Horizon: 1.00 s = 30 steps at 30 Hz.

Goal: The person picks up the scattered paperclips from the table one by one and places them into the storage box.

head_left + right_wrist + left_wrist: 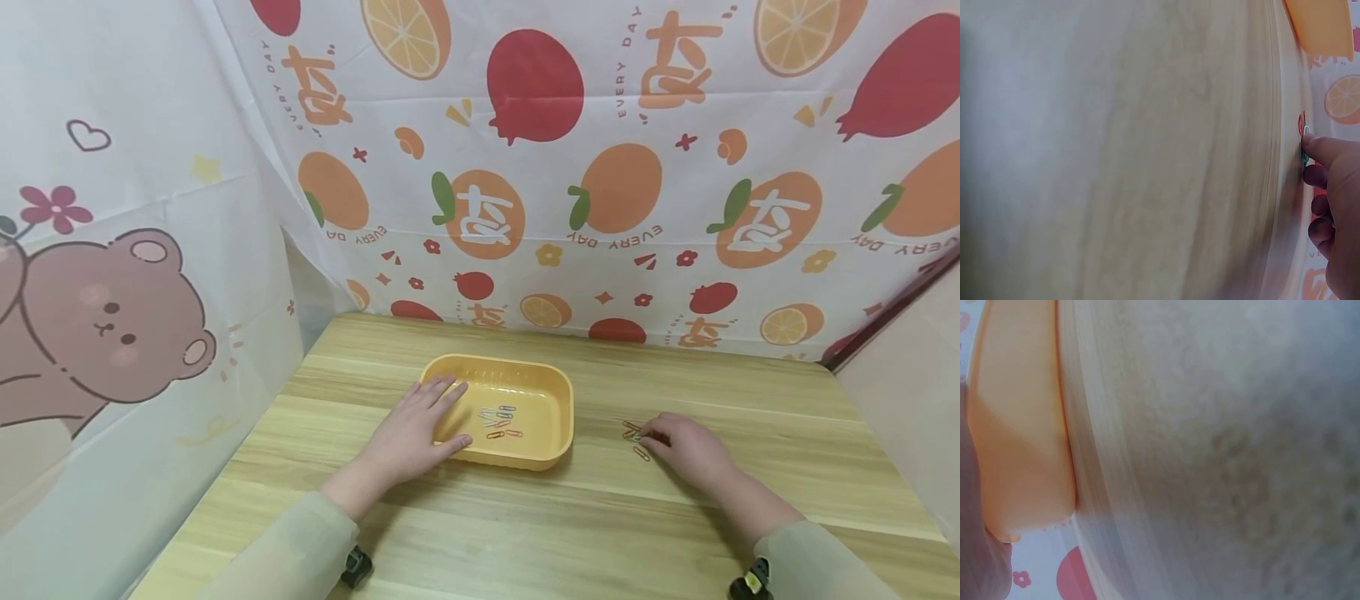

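A yellow plastic tray [557, 408] sits on the table with several paper clips [498, 421] in different colours lying on its floor. My left hand [415, 429] rests across the tray's left end, fingers fairly straight and spread over the rim. In the left wrist view the tray's outer wall [1019, 437] fills the left side, with part of the hand along it. Right of the tray, several loose paper clips [641, 454] lie on the wood. There my right hand [690, 450] pinches a pale paper clip [1306, 130] between thumb and fingers; the fingertips partly hide it.
The wooden table [525, 533] ends at the back against a white fruit-print cloth [540, 200]. On the left hangs another cloth [112, 317] with a bear print. A dark strap piece [357, 568] shows at the left wrist.
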{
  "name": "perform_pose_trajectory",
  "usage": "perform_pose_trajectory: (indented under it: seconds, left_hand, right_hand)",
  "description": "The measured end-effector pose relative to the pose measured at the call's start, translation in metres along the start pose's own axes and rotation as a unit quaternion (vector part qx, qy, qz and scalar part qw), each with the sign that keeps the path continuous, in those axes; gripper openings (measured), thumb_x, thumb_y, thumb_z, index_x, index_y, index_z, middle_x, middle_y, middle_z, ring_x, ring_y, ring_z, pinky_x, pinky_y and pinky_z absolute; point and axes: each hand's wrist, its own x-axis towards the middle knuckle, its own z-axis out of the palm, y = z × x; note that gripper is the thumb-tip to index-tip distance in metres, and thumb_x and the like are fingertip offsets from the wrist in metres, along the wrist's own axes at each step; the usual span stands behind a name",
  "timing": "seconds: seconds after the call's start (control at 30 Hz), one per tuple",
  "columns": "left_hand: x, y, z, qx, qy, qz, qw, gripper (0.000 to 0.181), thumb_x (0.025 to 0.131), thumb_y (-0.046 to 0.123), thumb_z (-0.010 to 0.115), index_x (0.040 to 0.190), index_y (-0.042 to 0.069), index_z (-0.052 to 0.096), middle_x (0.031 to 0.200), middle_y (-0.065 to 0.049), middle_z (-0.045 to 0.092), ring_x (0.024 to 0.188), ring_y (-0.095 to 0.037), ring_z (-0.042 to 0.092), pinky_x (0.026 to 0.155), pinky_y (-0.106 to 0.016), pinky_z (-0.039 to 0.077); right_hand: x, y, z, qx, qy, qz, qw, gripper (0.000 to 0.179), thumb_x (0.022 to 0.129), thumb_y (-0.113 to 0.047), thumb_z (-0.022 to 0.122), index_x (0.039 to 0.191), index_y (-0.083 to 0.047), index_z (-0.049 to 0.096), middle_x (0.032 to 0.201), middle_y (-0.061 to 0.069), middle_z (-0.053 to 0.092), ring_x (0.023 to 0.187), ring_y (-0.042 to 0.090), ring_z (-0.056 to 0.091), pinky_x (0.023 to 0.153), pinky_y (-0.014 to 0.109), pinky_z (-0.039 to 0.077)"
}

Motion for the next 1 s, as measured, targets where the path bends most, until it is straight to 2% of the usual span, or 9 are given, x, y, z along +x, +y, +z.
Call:
perform_pose_trajectory:
  seconds: [0.4, 0.83, 1.0]
  left_hand:
    - [0.001, -0.001, 0.001, 0.008, -0.005, 0.001, 1.0000, 0.083, 0.091, 0.068, 0.052, 0.157, 0.021, 0.031, 0.161, -0.004, 0.030, 0.148, -0.029, 0.025, 0.123, -0.046, 0.012]
    - [0.001, 0.002, -0.003, 0.004, -0.001, 0.000, 1.0000, 0.082, 0.091, 0.063, 0.057, 0.156, 0.019, 0.033, 0.160, -0.007, 0.032, 0.148, -0.029, 0.026, 0.122, -0.049, 0.016]
    - [0.002, 0.001, -0.001, 0.005, -0.002, -0.002, 1.0000, 0.082, 0.091, 0.063, 0.057, 0.156, 0.020, 0.033, 0.160, -0.005, 0.031, 0.148, -0.028, 0.025, 0.122, -0.047, 0.015]
  right_hand:
    - [0.000, 0.004, 0.000, 0.016, -0.005, 0.000, 0.9999, 0.007, 0.090, -0.028, 0.074, 0.092, -0.021, 0.073, 0.083, -0.016, 0.058, 0.074, 0.003, 0.054, 0.066, 0.030, 0.050]
    - [-0.011, 0.005, -0.005, 0.043, 0.016, 0.002, 0.9989, 0.005, 0.089, -0.022, 0.075, 0.088, -0.024, 0.071, 0.080, -0.016, 0.056, 0.073, 0.002, 0.052, 0.065, 0.026, 0.049]
    - [-0.016, 0.007, -0.005, 0.048, 0.008, 0.007, 0.9988, 0.004, 0.089, -0.022, 0.075, 0.090, -0.022, 0.072, 0.081, -0.016, 0.058, 0.074, 0.002, 0.053, 0.066, 0.025, 0.050]
